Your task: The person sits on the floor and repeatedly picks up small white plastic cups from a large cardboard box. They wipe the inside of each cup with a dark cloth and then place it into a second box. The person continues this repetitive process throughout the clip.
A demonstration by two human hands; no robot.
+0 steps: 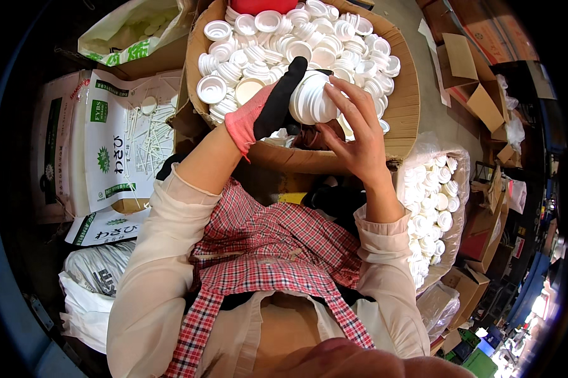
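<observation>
My left hand (272, 108), in a black and pink glove, grips a round white ribbed plastic cap (309, 101) with the thumb up along its side. From the other side, the fingertips of my bare right hand (361, 135) press on the same cap, thumb low and fingers above. Both hands are over the near edge of a large cardboard box (405, 116) heaped with similar white caps (268, 22). Something dark brown (312, 138) shows just below the held cap; its kind is not clear.
At the right stands a plastic-lined box (462, 189) of smaller white pieces (432, 208). On the left, an opened printed bag (104, 151) holds thin white sticks (148, 132). A bag (164, 28) lies beyond it. A red object (262, 5) rests atop the caps. Open cartons (470, 75) stand far right.
</observation>
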